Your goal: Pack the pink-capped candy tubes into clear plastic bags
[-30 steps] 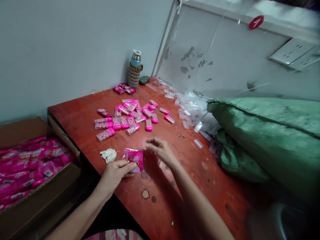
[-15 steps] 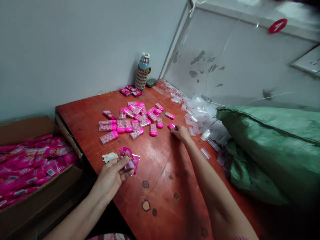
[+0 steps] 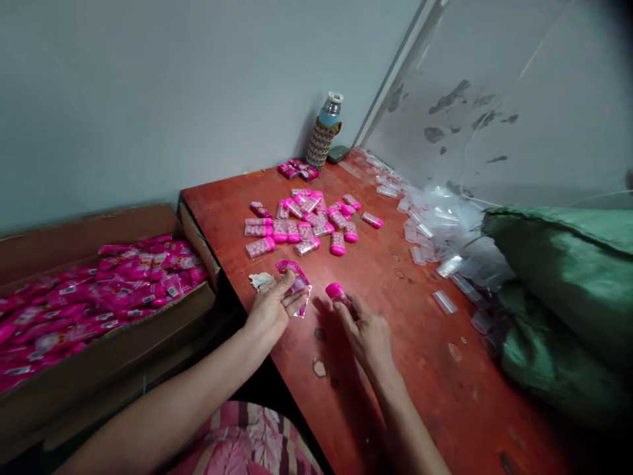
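Observation:
My left hand (image 3: 273, 305) pinches a pink printed wrapper (image 3: 301, 284) with a clear window, over the near left edge of the red table. To its right, my right hand (image 3: 364, 326) is closed around a candy container (image 3: 336, 291); its pink cap shows and the fingers cover the rest. The two hands are a short way apart. Beyond them lies a group of clear containers (image 3: 309, 227) with pink caps and small pink balls inside. A crumpled whitish scrap (image 3: 261, 282) lies beside my left hand.
A cardboard box (image 3: 163, 316) of pink packets (image 3: 133, 277) stands at the left. Loose clear plastic sleeves (image 3: 435, 224) and a green sack (image 3: 564, 290) cover the table's right side. At the back are a flask (image 3: 324, 132) in a knitted cover and small pink packs (image 3: 298, 169).
My right hand has brought a pink-capped container from the right of the group back towards my left hand. My left hand still holds the wrapper. The camera view has turned left.

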The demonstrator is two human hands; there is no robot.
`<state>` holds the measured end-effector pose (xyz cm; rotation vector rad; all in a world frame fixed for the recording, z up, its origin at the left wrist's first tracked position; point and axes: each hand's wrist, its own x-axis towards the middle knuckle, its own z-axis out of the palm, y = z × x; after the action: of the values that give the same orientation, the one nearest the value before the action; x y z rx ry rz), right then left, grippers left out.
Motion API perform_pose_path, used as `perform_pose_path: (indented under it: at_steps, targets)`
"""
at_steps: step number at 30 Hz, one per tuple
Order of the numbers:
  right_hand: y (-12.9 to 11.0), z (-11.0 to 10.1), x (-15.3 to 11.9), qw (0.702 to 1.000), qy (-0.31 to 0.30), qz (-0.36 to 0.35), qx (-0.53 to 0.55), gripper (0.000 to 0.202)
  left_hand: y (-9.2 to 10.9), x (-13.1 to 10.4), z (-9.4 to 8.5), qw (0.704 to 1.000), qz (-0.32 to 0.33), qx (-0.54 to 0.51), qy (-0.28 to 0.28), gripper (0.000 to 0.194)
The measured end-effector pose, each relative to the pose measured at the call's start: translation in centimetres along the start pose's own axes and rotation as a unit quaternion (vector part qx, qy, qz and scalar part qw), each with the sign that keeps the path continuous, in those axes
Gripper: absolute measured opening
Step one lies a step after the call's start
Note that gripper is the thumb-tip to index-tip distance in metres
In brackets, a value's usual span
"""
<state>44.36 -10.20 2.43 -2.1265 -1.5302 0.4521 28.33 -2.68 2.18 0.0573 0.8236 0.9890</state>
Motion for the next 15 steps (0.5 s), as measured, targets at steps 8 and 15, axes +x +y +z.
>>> perform_pose_path:
  at_steps: [8,15]
  targets:
    - [1.0,1.6,-2.6,0.964,0.008,-0.111,-0.242,0.031,0.0,-0.6,-0.7,1.0,0.004,-0.003,-0.001,0.01]
    - [-0.7,1.7,-3.2,0.986,-0.06,0.033,0.152,0.027,-0.3,-1.0,-1.0,1.0,0.008,-0.005,0.001,0.012]
